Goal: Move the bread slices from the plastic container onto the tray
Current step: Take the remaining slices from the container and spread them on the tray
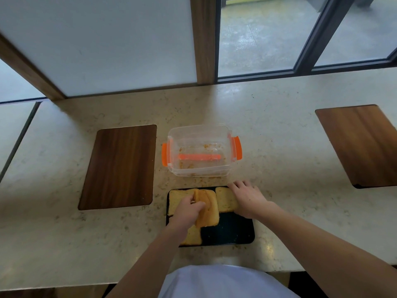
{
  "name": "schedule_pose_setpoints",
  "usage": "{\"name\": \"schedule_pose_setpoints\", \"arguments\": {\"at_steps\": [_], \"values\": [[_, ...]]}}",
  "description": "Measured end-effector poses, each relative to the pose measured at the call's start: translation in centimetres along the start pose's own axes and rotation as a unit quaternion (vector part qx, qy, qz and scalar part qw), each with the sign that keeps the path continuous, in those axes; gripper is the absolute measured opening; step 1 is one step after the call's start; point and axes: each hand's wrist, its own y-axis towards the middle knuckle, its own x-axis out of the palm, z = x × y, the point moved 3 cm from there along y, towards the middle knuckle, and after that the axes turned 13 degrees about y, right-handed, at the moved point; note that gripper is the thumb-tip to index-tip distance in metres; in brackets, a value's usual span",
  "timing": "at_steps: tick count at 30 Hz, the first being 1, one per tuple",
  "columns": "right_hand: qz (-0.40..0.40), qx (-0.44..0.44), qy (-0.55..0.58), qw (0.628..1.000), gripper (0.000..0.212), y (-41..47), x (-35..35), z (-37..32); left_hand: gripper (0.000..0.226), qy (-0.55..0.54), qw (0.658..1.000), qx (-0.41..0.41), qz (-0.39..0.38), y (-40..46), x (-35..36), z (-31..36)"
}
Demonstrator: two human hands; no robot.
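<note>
A clear plastic container [200, 150] with orange clips stands on the counter; only crumbs show inside it. Just in front lies a black tray [232, 231]. Bread slices lie on the tray: one at the back right [225, 200], one at the back left [175, 201], one at the front left [193, 236]. My left hand [188, 211] grips a stack of bread slices [207, 208] held above the tray's left half. My right hand [247, 197] rests flat, fingers spread, on the tray's back right corner, partly over the slice there.
A dark wooden board [120, 166] is set into the counter to the left, another wooden board [361, 145] to the far right. Crumbs lie between container and tray. A frosted panel and window frames stand behind the counter.
</note>
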Motion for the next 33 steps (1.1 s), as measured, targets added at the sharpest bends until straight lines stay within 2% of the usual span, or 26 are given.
{"name": "schedule_pose_setpoints", "arguments": {"at_steps": [2,4,6,7,8,10,11,12,14,17,19,24,30,33], "values": [[0.019,0.012,0.032,0.999,0.091,-0.5,-0.2,-0.3,0.048,-0.004,1.000,0.006,-0.001,0.0,0.2,0.1],[0.103,0.024,0.118,0.987,0.082,-1.3,-0.5,-0.9,0.048,-0.017,1.000,0.016,0.003,0.1,0.4,0.3],[0.195,0.054,0.280,0.938,0.063,-2.8,-0.4,-1.3,0.048,-0.057,0.998,0.031,0.007,0.1,0.7,0.7],[0.203,0.079,0.403,0.889,0.050,-3.7,-0.2,-1.5,0.049,-0.093,0.995,0.037,0.004,0.2,0.8,0.8],[0.174,0.105,0.539,0.817,0.041,-4.6,0.3,-1.9,0.049,-0.136,0.990,0.042,-0.006,0.1,0.9,1.0],[0.074,0.140,0.755,0.636,0.039,-6.1,1.8,-3.0,0.050,-0.204,0.977,0.057,-0.029,0.0,1.1,1.4],[0.035,0.139,0.811,0.568,0.039,-6.6,2.3,-3.4,0.051,-0.221,0.973,0.065,-0.031,-0.1,1.2,1.7],[0.011,0.130,0.845,0.519,0.039,-7.0,2.6,-3.6,0.052,-0.233,0.969,0.073,-0.028,-0.2,1.2,2.0],[-0.003,0.104,0.877,0.468,0.044,-7.5,2.9,-3.9,0.056,-0.245,0.965,0.091,-0.019,-0.4,1.5,2.5],[0.024,0.097,0.879,0.467,0.044,-7.5,2.6,-3.7,0.058,-0.227,0.966,0.121,-0.030,-0.9,1.9,2.9],[0.049,0.101,0.869,0.482,0.039,-7.5,2.3,-3.0,0.046,-0.211,0.968,0.127,-0.041,-1.1,2.1,2.7],[0.099,0.129,0.792,0.589,0.035,-8.2,1.5,-1.1,0.017,-0.147,0.984,0.096,0.009,-0.8,1.6,1.2],[0.090,0.135,0.749,0.643,0.038,-8.2,1.4,0.4,0.020,-0.118,0.989,0.088,-0.005,-0.6,1.7,0.4],[0.049,0.143,0.723,0.674,0.034,-8.3,1.8,0.6,0.019,-0.093,0.992,0.090,-0.003,-0.4,1.9,0.5]]}}
